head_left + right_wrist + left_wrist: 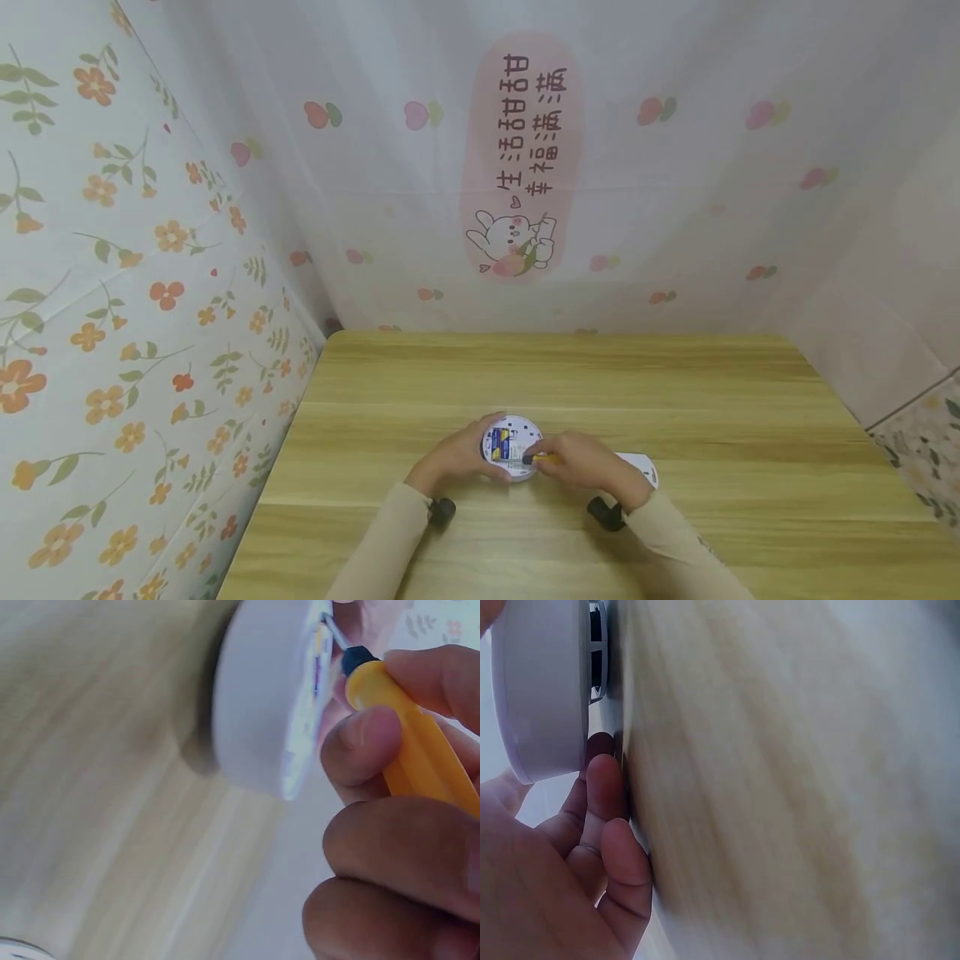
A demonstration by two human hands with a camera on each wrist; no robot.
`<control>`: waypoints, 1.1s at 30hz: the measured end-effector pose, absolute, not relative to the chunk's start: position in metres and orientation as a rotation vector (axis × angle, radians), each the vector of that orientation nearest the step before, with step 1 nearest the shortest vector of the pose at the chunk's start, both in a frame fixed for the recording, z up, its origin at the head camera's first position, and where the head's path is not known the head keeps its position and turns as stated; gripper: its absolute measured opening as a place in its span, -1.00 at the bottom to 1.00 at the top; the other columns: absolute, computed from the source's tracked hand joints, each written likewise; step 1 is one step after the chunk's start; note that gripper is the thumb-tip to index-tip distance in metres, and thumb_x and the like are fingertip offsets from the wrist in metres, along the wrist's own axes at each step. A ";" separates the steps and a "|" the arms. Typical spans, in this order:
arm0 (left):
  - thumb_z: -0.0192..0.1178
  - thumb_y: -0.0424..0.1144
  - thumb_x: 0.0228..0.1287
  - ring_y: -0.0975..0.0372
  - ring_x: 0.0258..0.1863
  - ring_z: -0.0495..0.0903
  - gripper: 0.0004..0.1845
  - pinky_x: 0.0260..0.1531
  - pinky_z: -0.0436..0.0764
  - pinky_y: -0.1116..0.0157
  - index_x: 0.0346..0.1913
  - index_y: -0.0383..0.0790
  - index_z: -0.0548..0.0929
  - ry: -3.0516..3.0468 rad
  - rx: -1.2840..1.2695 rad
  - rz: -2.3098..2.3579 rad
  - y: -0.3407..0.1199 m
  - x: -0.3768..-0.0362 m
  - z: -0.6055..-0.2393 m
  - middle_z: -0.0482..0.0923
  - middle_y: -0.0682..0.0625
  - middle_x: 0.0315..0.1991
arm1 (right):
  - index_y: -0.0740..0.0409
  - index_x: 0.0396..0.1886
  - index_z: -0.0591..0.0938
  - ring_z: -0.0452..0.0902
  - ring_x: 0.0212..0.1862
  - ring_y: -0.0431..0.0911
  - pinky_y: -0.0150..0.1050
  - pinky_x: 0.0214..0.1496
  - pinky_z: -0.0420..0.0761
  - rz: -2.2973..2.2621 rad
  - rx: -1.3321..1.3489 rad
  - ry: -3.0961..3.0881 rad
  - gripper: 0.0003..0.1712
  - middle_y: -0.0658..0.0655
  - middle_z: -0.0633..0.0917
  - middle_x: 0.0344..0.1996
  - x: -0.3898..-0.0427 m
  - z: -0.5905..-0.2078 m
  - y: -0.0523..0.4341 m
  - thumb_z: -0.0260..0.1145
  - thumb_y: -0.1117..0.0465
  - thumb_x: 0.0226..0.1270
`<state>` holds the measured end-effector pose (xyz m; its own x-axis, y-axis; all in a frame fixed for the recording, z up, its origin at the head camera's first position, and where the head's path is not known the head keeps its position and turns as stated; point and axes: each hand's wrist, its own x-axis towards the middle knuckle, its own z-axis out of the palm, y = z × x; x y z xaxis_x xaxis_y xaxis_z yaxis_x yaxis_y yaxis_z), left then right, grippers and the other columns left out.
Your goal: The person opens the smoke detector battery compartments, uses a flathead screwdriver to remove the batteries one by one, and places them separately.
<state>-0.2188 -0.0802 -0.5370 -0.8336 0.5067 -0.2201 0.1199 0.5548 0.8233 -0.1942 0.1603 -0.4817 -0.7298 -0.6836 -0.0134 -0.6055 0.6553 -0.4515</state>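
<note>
A round white smoke detector is turned with its back side up over the table, a blue and yellow battery showing in it. My left hand grips its casing from the left side, thumb and fingers spread around the rim. In the left wrist view, the dark vent slots on the underside face the wood. My right hand holds a yellow-handled screwdriver with a black collar. The screwdriver's metal tip is right at the detector's back face.
A white plate with slots lies on the wooden table, partly hidden behind my right wrist. Black wrist camera mounts sit below both wrists. Patterned cloth hangs behind the table and along its left side.
</note>
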 end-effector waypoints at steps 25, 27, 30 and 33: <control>0.55 0.09 -0.19 0.06 0.27 0.41 0.19 0.27 0.37 -0.01 0.52 0.02 0.06 2.360 0.528 1.181 -0.081 -0.220 -0.535 0.35 -0.08 0.36 | 0.14 -0.17 0.76 0.46 -0.43 -0.31 -0.34 -0.34 0.56 -0.463 -1.021 2.696 -0.73 0.01 0.77 -0.33 -0.199 -0.464 0.144 0.21 0.12 0.37; 0.55 0.10 -0.19 0.06 0.28 0.41 0.19 0.28 0.37 -0.01 0.52 0.03 0.06 2.368 0.531 1.166 -0.081 -0.220 -0.535 0.35 -0.08 0.37 | 0.13 -0.18 0.76 0.46 -0.43 -0.32 -0.34 -0.34 0.56 -0.446 -1.014 2.700 -0.73 0.00 0.77 -0.35 -0.198 -0.464 0.144 0.22 0.10 0.37; 0.55 0.10 -0.19 0.05 0.29 0.40 0.19 0.27 0.37 -0.02 0.52 0.04 0.06 2.379 0.532 1.152 -0.081 -0.220 -0.535 0.34 -0.09 0.37 | 0.13 -0.18 0.76 0.44 -0.45 -0.31 -0.35 -0.37 0.54 -0.443 -0.996 2.694 -0.73 -0.01 0.77 -0.35 -0.198 -0.463 0.143 0.23 0.09 0.37; 0.55 0.10 -0.19 0.04 0.29 0.40 0.19 0.27 0.37 -0.04 0.52 0.05 0.06 2.379 0.521 1.152 -0.081 -0.219 -0.535 0.34 -0.09 0.38 | 0.12 -0.17 0.76 0.49 -0.42 -0.29 -0.33 -0.33 0.57 -0.440 -0.982 2.697 -0.72 0.00 0.78 -0.32 -0.197 -0.463 0.143 0.23 0.09 0.37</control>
<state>-0.2189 -0.0806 -0.5345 -0.8306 0.5096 -0.2246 0.1399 0.5812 0.8017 -0.1972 0.1434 -0.4632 -0.7461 -0.6553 -0.1180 -0.5839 0.7291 -0.3571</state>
